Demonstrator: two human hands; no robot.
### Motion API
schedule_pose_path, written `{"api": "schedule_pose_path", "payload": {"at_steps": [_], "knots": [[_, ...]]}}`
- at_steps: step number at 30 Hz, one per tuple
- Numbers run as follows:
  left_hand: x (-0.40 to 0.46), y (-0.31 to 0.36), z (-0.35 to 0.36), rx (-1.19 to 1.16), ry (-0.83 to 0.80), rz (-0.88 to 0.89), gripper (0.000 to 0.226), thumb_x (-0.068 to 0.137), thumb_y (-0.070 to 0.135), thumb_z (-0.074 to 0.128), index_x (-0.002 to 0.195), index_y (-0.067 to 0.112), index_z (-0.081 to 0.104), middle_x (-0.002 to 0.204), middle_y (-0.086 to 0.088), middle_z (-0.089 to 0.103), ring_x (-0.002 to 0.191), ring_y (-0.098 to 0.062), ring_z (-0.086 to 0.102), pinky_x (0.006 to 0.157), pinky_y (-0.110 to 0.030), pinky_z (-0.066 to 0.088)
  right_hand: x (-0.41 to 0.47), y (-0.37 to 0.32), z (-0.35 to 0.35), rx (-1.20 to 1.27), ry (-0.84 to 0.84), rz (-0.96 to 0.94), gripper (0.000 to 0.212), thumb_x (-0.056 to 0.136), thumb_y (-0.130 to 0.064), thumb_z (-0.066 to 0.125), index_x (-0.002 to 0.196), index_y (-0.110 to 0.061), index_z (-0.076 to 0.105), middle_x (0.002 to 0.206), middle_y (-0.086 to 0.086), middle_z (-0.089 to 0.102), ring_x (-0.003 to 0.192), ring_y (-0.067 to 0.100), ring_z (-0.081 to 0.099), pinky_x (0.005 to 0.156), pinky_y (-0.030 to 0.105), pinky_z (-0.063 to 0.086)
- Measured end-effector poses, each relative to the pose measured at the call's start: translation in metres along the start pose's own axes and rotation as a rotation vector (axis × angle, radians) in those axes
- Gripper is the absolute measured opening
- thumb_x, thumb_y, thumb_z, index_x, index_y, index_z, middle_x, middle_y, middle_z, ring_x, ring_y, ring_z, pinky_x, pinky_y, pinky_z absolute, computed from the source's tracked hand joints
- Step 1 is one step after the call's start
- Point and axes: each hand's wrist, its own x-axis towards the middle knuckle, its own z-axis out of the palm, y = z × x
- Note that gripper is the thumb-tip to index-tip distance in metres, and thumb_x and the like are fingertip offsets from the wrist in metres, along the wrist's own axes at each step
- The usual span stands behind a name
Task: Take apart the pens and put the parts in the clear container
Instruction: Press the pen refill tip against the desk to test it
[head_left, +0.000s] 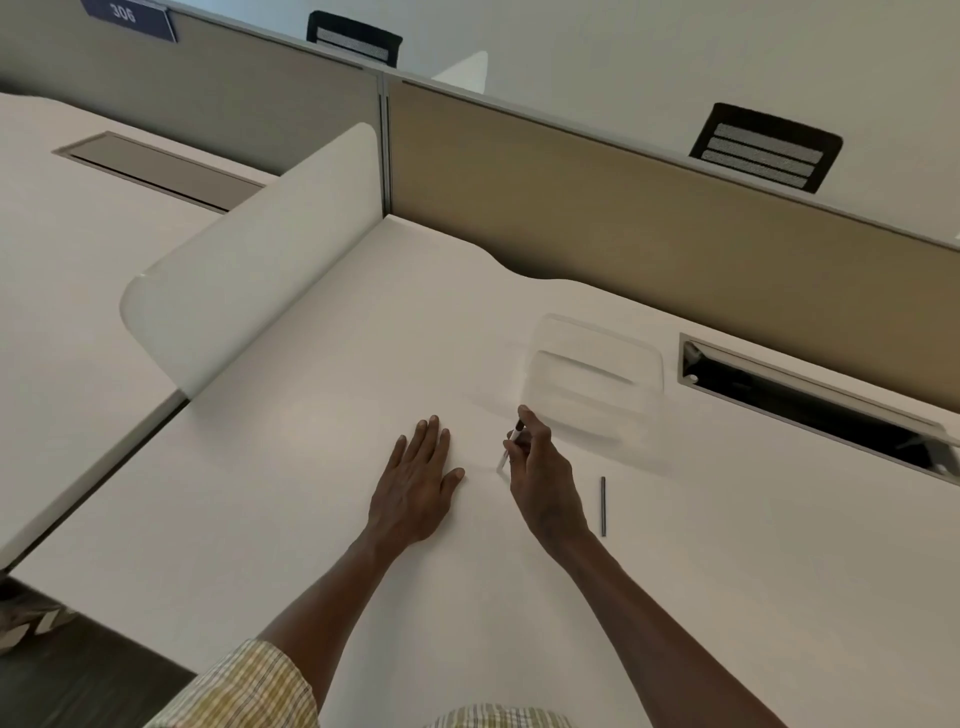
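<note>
My right hand (543, 473) pinches a white pen with a dark tip (511, 444), held tilted just above the white desk (363, 364). My left hand (418, 480) lies flat on the desk with straight fingers, a short way left of the pen. A thin dark pen part (603, 506) lies alone on the desk to the right of my right hand. The clear container (597, 374) stands beyond my right hand, near the back of the desk; it looks blurred, and I see nothing inside it.
An open cable slot (810, 400) runs along the desk's back right. A tan partition (675, 234) closes the back. A white curved divider (249, 270) stands at the left, with a neighbouring desk past it. Two dark chair backs show beyond the partition.
</note>
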Motion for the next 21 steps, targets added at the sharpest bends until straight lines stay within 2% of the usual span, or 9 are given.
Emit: {"api": "schedule_pose_path", "payload": {"at_steps": [3, 8, 12, 17, 21], "knots": [[0.001, 0.0, 0.0, 0.005, 0.004, -0.001, 0.065, 0.104, 0.047, 0.026, 0.157, 0.012, 0.011, 0.166, -0.005, 0.0, 0.153, -0.018, -0.004, 0.124, -0.037, 0.0, 0.003, -0.003, -0.001, 0.007, 0.027, 0.016, 0.042, 0.096, -0.015, 0.056, 0.133, -0.024, 0.038, 0.099, -0.002, 0.067, 0.091, 0.008, 0.061, 0.078, 0.005, 0.038], [0.001, 0.0, 0.001, 0.016, -0.007, -0.01, 0.065, 0.104, 0.047, 0.023, 0.157, 0.013, 0.008, 0.166, -0.003, -0.003, 0.152, -0.016, -0.007, 0.124, -0.036, -0.002, 0.004, -0.006, -0.004, -0.001, -0.039, 0.064, 0.041, 0.097, -0.016, 0.054, 0.131, -0.03, 0.035, 0.095, -0.012, 0.061, 0.086, -0.004, 0.055, 0.071, 0.0, 0.037], [0.001, 0.0, 0.0, 0.005, -0.01, -0.013, 0.066, 0.104, 0.048, 0.023, 0.157, 0.013, 0.009, 0.166, -0.003, -0.003, 0.152, -0.015, -0.008, 0.124, -0.036, -0.001, 0.005, -0.007, -0.007, -0.019, -0.071, 0.088, 0.043, 0.097, -0.017, 0.056, 0.131, -0.029, 0.033, 0.097, -0.01, 0.062, 0.082, 0.005, 0.061, 0.069, 0.015, 0.044], [0.001, 0.002, -0.003, 0.002, -0.016, -0.02, 0.067, 0.103, 0.05, 0.024, 0.157, 0.012, 0.008, 0.166, -0.002, -0.005, 0.152, -0.015, -0.008, 0.124, -0.036, -0.001, 0.006, -0.012, -0.011, -0.007, -0.095, 0.111, 0.04, 0.097, -0.017, 0.055, 0.127, -0.029, 0.032, 0.1, -0.003, 0.065, 0.089, 0.015, 0.066, 0.074, 0.029, 0.053], [0.002, 0.003, -0.005, 0.009, -0.027, -0.025, 0.068, 0.103, 0.051, 0.024, 0.157, 0.014, 0.008, 0.166, -0.002, -0.005, 0.152, -0.015, -0.008, 0.124, -0.035, -0.001, 0.008, -0.018, -0.015, -0.019, -0.039, 0.072, 0.034, 0.098, -0.017, 0.055, 0.125, -0.026, 0.036, 0.107, 0.001, 0.066, 0.093, 0.017, 0.066, 0.077, 0.03, 0.054]]}}
